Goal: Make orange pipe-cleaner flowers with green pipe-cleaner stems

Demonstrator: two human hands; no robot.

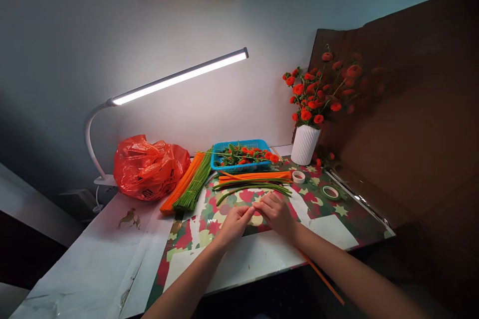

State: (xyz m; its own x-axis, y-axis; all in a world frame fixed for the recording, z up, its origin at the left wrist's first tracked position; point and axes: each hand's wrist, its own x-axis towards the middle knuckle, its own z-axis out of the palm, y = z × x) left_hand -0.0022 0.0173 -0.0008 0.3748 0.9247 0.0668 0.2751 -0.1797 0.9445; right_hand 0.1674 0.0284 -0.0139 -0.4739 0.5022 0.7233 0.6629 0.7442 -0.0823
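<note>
My left hand [236, 223] and my right hand [277, 213] meet fingertip to fingertip above the patterned mat. Both are closed in a pinch on an orange pipe cleaner [322, 277]. Its held end is mostly hidden by my fingers, while the long tail runs out below my right forearm, past the table's front edge. Just beyond my hands lie loose green pipe cleaners [254, 186] and a row of orange pipe cleaners [258, 177].
A blue basket [214, 163] holds red flowers with green stems. Left of it lie an orange bundle [183, 187], a green bundle [194, 184] and a red plastic bag [149, 169]. Tape rolls [298, 177] and a white vase [305, 145] stand right; a lamp [179, 77] hangs above.
</note>
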